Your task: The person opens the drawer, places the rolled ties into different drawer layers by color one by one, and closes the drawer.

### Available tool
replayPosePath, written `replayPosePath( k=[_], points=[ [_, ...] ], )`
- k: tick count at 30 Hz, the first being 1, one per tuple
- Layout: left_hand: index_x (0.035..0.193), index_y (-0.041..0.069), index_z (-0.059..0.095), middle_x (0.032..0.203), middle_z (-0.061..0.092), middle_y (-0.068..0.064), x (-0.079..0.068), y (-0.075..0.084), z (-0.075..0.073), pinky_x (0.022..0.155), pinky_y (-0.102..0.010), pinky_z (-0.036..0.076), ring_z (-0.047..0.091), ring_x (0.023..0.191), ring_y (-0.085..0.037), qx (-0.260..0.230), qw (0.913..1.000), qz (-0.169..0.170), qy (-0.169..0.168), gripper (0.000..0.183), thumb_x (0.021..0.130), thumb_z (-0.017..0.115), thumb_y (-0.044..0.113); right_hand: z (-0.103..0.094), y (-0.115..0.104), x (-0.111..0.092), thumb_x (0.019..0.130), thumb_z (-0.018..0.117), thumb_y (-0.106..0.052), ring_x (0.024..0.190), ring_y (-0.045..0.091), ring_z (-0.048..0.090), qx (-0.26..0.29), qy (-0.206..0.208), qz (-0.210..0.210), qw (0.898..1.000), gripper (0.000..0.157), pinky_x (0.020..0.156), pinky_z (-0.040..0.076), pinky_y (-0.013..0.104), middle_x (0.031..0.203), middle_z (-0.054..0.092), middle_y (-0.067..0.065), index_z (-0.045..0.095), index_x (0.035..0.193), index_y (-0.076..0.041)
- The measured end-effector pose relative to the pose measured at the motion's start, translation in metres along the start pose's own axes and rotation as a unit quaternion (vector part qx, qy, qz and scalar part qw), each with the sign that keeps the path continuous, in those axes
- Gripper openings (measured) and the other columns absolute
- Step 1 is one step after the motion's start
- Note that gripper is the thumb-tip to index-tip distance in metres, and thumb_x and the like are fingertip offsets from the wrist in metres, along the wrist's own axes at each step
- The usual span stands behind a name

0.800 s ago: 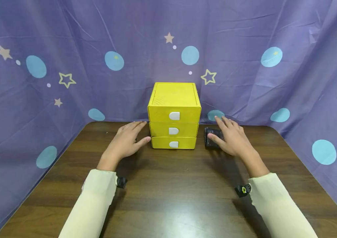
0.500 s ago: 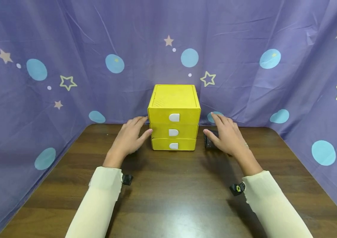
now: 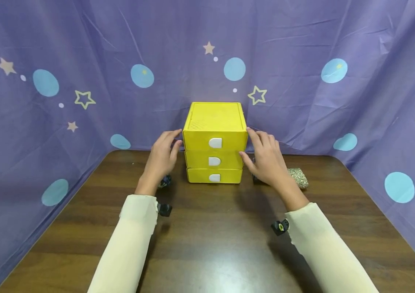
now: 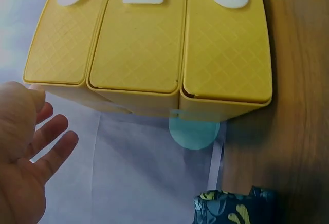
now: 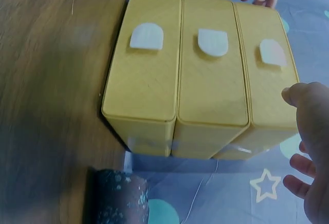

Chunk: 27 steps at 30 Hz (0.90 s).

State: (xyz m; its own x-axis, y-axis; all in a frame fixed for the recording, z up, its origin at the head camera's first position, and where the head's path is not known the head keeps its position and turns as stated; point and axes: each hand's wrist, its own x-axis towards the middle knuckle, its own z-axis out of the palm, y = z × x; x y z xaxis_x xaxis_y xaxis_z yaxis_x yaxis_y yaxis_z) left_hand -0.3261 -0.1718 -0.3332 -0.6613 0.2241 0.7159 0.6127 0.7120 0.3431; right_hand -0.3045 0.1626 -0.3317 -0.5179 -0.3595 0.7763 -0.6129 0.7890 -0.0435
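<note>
A yellow drawer unit [image 3: 214, 140] with three stacked drawers and white pull tabs stands at the back of the table. My left hand [image 3: 160, 156] is at its left side, fingers extended, fingertips close to the upper edge. On the other side my right hand [image 3: 265, 160] has its fingertips at the upper right edge; whether either hand touches the unit is hard to tell. In the left wrist view the fingers of the left hand [image 4: 23, 147] are spread beside the unit. The right wrist view has the right hand [image 5: 316, 136] with thumb in front of the top drawer.
A dark cloth-like item with yellow and blue patterns [image 4: 234, 208] lies left of the unit. To its right is a dark speckled item [image 5: 121, 198], mostly hidden by my hand in the head view, and a glittery gold item [image 3: 298, 178]. A purple curtain [image 3: 284, 36] surrounds the table [image 3: 207, 240].
Both hands have moved inward and up toward the drawer unit's upper sides. The gold item on the right and the patterned item on the left have come into sight behind them.
</note>
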Motion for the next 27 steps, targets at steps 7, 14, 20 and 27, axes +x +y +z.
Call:
replayPosePath(
  k=[7, 14, 20, 27],
  points=[
    [0.138, 0.003, 0.062, 0.128, 0.063, -0.018, 0.006, -0.001, 0.009, 0.088, -0.045, 0.059, 0.067, 0.104, -0.033, -0.067, 0.9967, -0.012, 0.046, 0.036, 0.103, 0.061, 0.007, 0.009, -0.013, 0.009, 0.092, 0.074, -0.027, 0.100, 0.045, 0.054, -0.008, 0.023, -0.037, 0.999, 0.064, 0.079, 0.045, 0.056, 0.120, 0.057, 0.024, 0.049, 0.145, -0.003],
    [0.136, 0.007, 0.066, 0.127, 0.066, -0.012, 0.004, -0.001, 0.016, 0.087, -0.041, 0.060, 0.067, 0.107, -0.028, -0.114, 0.9894, -0.050, 0.075, 0.033, 0.104, 0.060, 0.009, 0.018, -0.026, 0.019, 0.091, 0.076, -0.023, 0.098, 0.041, 0.053, -0.014, 0.021, -0.065, 0.998, 0.061, 0.075, 0.045, 0.051, 0.121, 0.057, 0.021, 0.051, 0.143, -0.004],
    [0.131, 0.007, 0.069, 0.122, 0.068, -0.010, 0.008, -0.001, 0.019, 0.086, -0.035, 0.060, 0.069, 0.105, -0.028, -0.195, 0.9725, -0.080, 0.098, 0.029, 0.103, 0.062, 0.009, 0.025, -0.035, 0.025, 0.091, 0.077, -0.021, 0.102, 0.040, 0.056, -0.008, 0.010, -0.082, 0.997, 0.058, 0.075, 0.048, 0.051, 0.122, 0.061, 0.019, 0.055, 0.141, -0.003],
    [0.123, 0.008, 0.074, 0.120, 0.070, -0.007, 0.012, -0.002, 0.017, 0.082, -0.025, 0.059, 0.069, 0.101, -0.022, -0.238, 0.9626, -0.077, 0.104, 0.024, 0.102, 0.063, 0.008, 0.035, -0.040, 0.028, 0.090, 0.079, -0.017, 0.102, 0.039, 0.058, -0.001, 0.006, -0.091, 0.996, 0.053, 0.080, 0.049, 0.051, 0.121, 0.063, 0.018, 0.059, 0.137, -0.002]
  ],
)
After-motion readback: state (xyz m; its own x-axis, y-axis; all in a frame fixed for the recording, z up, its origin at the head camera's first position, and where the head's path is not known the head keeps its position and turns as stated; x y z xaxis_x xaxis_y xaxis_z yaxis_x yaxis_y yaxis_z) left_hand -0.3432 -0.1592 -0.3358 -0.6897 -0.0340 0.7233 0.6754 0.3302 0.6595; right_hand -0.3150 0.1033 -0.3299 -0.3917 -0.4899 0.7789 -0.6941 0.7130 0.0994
